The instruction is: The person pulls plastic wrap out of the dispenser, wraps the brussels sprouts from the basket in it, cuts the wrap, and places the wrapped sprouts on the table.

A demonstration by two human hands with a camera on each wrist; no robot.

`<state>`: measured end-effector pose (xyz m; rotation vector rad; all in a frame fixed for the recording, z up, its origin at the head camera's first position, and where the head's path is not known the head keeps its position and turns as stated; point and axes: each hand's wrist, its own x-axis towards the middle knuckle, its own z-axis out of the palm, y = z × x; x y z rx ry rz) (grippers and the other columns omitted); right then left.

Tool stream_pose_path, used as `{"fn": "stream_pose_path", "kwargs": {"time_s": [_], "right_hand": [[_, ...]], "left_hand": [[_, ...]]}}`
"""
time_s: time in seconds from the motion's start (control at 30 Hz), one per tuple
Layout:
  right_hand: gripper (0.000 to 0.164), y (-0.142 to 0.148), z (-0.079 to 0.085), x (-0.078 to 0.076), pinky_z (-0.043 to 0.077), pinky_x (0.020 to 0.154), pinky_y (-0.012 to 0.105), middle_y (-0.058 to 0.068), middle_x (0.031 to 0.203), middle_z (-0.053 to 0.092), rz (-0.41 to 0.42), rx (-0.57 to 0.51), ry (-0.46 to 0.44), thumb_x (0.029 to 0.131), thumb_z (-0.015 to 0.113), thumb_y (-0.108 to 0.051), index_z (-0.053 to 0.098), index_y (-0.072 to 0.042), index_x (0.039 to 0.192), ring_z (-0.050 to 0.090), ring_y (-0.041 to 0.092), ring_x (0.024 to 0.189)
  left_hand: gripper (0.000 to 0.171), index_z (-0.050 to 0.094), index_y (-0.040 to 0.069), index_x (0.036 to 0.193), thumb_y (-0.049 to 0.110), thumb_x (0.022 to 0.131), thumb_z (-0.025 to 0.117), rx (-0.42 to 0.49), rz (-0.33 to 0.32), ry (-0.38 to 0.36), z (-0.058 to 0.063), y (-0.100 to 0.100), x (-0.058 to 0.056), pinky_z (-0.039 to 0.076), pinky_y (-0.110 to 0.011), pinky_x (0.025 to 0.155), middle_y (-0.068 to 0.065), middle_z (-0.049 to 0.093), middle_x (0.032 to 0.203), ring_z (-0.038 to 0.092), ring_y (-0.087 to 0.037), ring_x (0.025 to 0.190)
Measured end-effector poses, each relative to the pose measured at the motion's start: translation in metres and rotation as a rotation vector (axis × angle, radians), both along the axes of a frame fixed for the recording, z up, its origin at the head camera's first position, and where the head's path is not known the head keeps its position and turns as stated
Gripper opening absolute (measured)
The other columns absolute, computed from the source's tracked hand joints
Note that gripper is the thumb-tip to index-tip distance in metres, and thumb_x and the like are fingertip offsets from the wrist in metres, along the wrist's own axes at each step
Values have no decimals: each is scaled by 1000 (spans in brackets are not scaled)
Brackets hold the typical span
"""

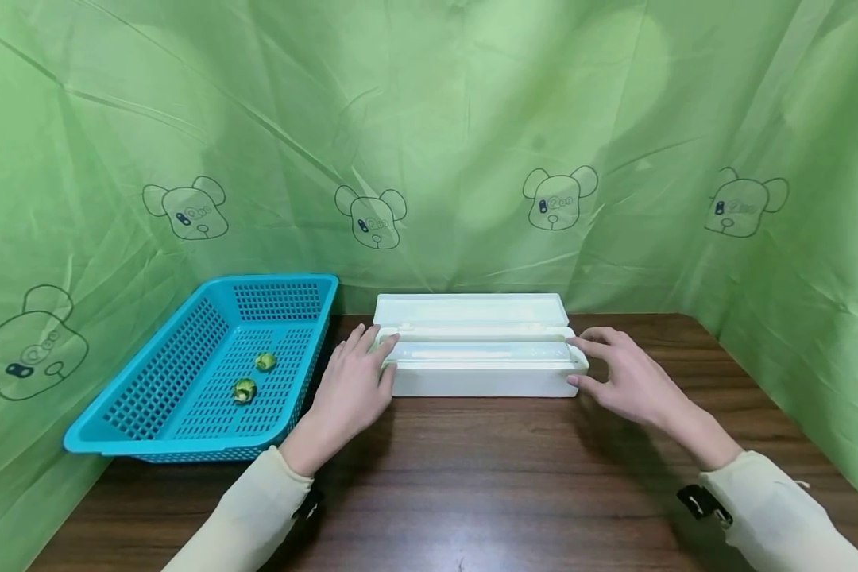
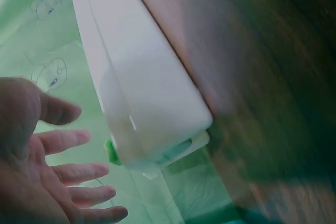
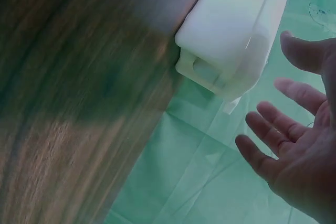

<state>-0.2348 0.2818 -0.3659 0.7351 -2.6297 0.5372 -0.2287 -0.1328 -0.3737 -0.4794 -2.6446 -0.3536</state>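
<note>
A long white plastic wrap dispenser [image 1: 482, 383] lies across the table with its lid [image 1: 472, 308] raised at the back. A shiny roll of clear film [image 1: 481, 352] shows inside it. My left hand [image 1: 353, 381] is at the dispenser's left end, fingers extended over that corner. At the other end is my right hand [image 1: 625, 377], thumb and fingers spread apart near the end wall. Both wrist views show loose, separated fingers, the left hand [image 2: 58, 166] and right hand [image 3: 299, 129] each beside the box. A small green piece [image 2: 112, 152] sits on the dispenser's edge near the left fingers.
A blue plastic basket [image 1: 143, 381] stands on the left of the brown wooden table [image 1: 486, 485]. In it lie two small green sprouts, one nearer [image 1: 244, 390] and one farther [image 1: 265, 361]. Green cloth [image 1: 457, 143] with bear drawings hangs behind and at both sides.
</note>
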Motion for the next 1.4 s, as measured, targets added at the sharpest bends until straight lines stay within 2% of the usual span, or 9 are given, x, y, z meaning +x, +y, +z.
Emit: {"fn": "stream_pose_path", "kwargs": {"time_s": [0.13,0.3,0.63,0.8,0.97,1.17,1.4], "right_hand": [[46,0,1,-10,45,95,58,17,125,63,41,-36,-10,90,85,-15,72,0,131,57,39,117],[36,1,1,-17,46,91,57,17,119,65,59,-36,-17,90,84,-11,76,-1,124,60,38,111],[24,2,0,-23,44,81,47,10,110,63,53,-24,-80,91,84,-11,81,-7,114,58,31,97],[21,1,3,-22,45,79,45,10,109,65,47,-27,-119,91,84,-12,82,-8,111,59,32,96],[14,3,4,-26,45,77,44,9,108,68,50,-42,-136,92,83,-14,84,-11,106,61,30,92],[7,5,5,-32,44,69,35,4,101,70,31,-87,-179,93,83,-14,85,-13,99,58,17,79],[5,0,10,-37,41,64,28,-3,87,70,-9,-150,-222,89,85,-16,84,-11,90,52,13,72]], "left_hand": [[32,73,4,130,11,98,71,45,-28,62,-2,1,-6,43,-62,109,-25,63,137,53,-48,135],[22,77,2,117,4,95,73,86,-48,85,-3,1,-10,48,-57,106,-20,68,124,59,-43,127],[10,79,1,101,2,94,72,97,-39,39,-5,3,-14,49,-54,106,-16,71,114,61,-39,124],[6,79,2,95,3,94,73,98,-32,40,-5,4,-16,55,-51,93,-14,70,107,65,-33,110],[6,78,4,92,5,95,73,135,-1,-9,-4,6,-17,57,-49,85,-12,70,107,65,-30,101],[9,76,6,89,4,96,71,178,15,-50,-1,9,-21,55,-46,75,-10,67,99,63,-28,90],[9,76,6,91,6,99,70,172,44,-83,4,10,-26,54,-49,80,-12,68,101,62,-33,96]]}}
